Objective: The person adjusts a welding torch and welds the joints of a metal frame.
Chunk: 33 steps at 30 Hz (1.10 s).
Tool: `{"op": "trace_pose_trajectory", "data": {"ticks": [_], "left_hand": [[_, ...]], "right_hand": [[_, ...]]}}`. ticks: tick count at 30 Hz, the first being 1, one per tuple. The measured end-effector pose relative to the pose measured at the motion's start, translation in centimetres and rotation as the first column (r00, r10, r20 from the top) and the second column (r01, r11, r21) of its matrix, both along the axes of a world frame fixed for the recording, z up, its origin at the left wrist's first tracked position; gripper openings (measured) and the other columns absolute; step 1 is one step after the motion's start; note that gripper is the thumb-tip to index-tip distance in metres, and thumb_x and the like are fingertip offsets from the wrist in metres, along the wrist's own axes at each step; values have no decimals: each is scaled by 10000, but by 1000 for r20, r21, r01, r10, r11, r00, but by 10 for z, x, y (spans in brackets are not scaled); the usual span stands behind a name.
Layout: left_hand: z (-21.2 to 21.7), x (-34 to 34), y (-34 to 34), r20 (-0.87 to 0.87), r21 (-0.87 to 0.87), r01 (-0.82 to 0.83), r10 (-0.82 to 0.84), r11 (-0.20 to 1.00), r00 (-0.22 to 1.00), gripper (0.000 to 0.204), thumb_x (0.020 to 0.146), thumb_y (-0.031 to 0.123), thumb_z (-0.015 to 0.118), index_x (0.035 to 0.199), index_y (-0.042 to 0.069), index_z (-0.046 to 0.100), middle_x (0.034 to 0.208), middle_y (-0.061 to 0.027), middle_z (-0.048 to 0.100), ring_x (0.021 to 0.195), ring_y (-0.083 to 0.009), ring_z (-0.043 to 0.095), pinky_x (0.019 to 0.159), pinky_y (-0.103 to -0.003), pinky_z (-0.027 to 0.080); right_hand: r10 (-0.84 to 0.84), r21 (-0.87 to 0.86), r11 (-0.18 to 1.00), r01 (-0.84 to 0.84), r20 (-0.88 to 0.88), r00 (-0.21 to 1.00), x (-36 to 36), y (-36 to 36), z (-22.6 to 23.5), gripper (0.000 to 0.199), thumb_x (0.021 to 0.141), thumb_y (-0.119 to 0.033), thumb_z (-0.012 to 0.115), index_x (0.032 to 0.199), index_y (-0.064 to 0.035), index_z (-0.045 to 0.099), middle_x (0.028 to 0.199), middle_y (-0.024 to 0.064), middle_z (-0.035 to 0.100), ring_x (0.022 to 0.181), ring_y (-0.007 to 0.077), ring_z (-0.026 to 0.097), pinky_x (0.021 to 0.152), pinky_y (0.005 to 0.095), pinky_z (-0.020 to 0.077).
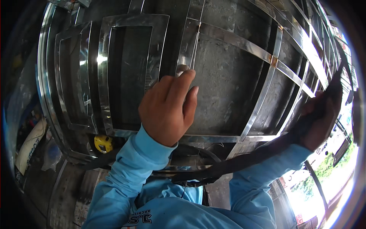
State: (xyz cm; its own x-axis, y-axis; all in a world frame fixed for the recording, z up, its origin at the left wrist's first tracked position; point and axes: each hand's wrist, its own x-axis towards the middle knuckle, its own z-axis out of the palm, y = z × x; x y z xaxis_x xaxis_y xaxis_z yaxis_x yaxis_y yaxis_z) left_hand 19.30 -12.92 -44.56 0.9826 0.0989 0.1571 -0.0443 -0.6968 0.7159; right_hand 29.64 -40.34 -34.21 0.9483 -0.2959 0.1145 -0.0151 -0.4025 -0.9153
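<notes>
My left hand [167, 105] is over the metal framework, palm down with its fingers curled. At its fingertips a thin bright rod [196, 47] runs up along a polished steel bar [187, 45]. A small silvery round piece [182, 68] shows just beyond the knuckles, partly covered. My right hand [318, 118] is at the far right in shadow, its fingers bent around a long black strap-like band [263, 150]. The band slants down left toward my lap. Much of the right hand is dark, and the fingers' grip is partly hidden.
Polished rectangular steel frames [160, 42] stand at left, with a grid of crossing bars [236, 42] at right. A yellow tape measure [103, 144] sits by the near edge. A white printed bag [31, 145] lies at far left. Bright daylight enters at right.
</notes>
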Motion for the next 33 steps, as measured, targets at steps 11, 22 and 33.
{"op": "trace_pose_trajectory", "data": {"ticks": [11,22,33], "left_hand": [[-9,0,4,-5,129,59,-58,990,998,518,818,26,740,1333,17,686,773,-40,527,620,-201,557,608,-372,502],[-6,-2,6,-81,144,97,-86,985,993,566,799,-34,780,1352,39,686,793,-52,569,629,-206,574,571,-364,469],[-15,-4,6,-14,170,76,-75,982,997,544,806,83,711,1345,20,684,749,-7,456,584,-145,502,607,-358,526]], "right_hand": [[228,323,939,-114,-339,913,-66,99,-79,751,950,-127,541,1634,-33,245,951,163,651,542,118,569,436,225,445],[295,398,905,-149,-334,896,-68,107,-89,751,984,-111,572,1628,11,207,1392,237,554,835,126,652,489,205,516],[266,196,958,-212,-313,912,-73,112,-85,744,946,-25,566,1616,13,245,1121,172,667,645,79,575,561,235,455]]}}
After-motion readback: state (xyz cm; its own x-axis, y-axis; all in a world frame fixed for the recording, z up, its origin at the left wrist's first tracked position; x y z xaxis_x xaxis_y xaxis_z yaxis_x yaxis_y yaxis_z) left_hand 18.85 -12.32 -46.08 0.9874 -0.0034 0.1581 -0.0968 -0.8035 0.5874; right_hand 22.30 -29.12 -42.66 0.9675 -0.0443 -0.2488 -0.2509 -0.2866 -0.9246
